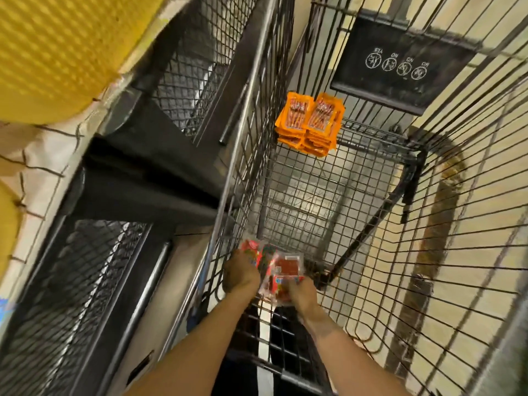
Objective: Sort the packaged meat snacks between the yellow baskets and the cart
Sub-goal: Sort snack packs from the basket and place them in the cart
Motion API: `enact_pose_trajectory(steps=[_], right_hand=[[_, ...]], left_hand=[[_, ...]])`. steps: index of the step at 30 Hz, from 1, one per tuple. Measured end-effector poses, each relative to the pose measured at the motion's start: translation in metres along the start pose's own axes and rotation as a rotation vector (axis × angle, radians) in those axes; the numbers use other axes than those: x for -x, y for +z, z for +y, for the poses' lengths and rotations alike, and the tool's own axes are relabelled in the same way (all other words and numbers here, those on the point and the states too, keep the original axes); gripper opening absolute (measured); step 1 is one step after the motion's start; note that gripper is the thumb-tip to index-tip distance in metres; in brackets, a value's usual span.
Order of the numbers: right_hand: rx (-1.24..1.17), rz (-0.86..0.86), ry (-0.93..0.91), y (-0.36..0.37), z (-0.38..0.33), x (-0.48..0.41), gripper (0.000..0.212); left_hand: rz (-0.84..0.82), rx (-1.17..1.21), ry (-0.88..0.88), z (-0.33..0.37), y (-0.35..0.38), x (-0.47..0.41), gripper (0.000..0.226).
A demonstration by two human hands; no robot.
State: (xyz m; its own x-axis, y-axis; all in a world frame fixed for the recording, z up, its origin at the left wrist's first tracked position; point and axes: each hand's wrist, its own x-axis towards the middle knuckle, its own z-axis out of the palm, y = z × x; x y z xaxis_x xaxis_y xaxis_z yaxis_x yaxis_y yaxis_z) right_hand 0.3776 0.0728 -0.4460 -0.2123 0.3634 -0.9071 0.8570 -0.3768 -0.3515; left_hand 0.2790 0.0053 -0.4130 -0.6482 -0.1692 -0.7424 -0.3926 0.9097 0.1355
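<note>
Both arms reach down into the near end of the cart [228, 167], close to its left wall. The left hand [241, 271] is curled round the left edge of a bunch of red packs [285, 267]. The right hand [301, 292] grips the same bunch from the lower right, fingers wrapped under it. The packs overlap and tilt, and motion blur makes it hard to say whether they touch the cart's wire floor or hang just above it.

At the far end, well apart from the hands, the orange packs [310, 124] sit in two stacks side by side, pushed into the far left corner against the wire. Between them and the red packs the cart's mesh bottom is bare, with the tan floor [471, 172] showing through. A black placard [400, 61] hangs on the far wall, above and to the right of the orange stacks.

Just beside the cart's left rim stands a black rack [143, 172] with mesh panels. Beyond it, at the upper left, is a yellow basket [57, 52].
</note>
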Motion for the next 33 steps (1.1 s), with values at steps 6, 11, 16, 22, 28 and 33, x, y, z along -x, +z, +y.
enact_pose_trajectory(steps=[6, 11, 16, 22, 28, 33], right_hand=[[0.258, 0.273, 0.163, 0.035, 0.000, -0.027, 0.032], [-0.041, 0.357, 0.136, 0.042, 0.004, -0.025, 0.034], [-0.211, 0.282, 0.133, 0.035, 0.008, -0.020, 0.028], [-0.472, 0.191, -0.055, -0.020, 0.000, 0.010, 0.025], [-0.562, 0.003, -0.100, -0.070, -0.049, 0.051, 0.026], [-0.500, -0.176, -0.260, -0.088, -0.105, 0.112, 0.043]], left_hand=[[-0.033, -0.077, 0.075, -0.007, 0.013, -0.014, 0.024], [0.013, -0.125, 0.082, -0.010, 0.014, -0.013, 0.029], [-0.089, -0.061, 0.111, -0.009, 0.011, -0.011, 0.004], [-0.180, 0.263, 0.225, 0.000, -0.004, -0.001, 0.039], [-0.233, 0.627, 0.234, 0.017, -0.044, 0.040, 0.028], [-0.211, 0.974, 0.343, 0.025, -0.102, 0.099, 0.023]])
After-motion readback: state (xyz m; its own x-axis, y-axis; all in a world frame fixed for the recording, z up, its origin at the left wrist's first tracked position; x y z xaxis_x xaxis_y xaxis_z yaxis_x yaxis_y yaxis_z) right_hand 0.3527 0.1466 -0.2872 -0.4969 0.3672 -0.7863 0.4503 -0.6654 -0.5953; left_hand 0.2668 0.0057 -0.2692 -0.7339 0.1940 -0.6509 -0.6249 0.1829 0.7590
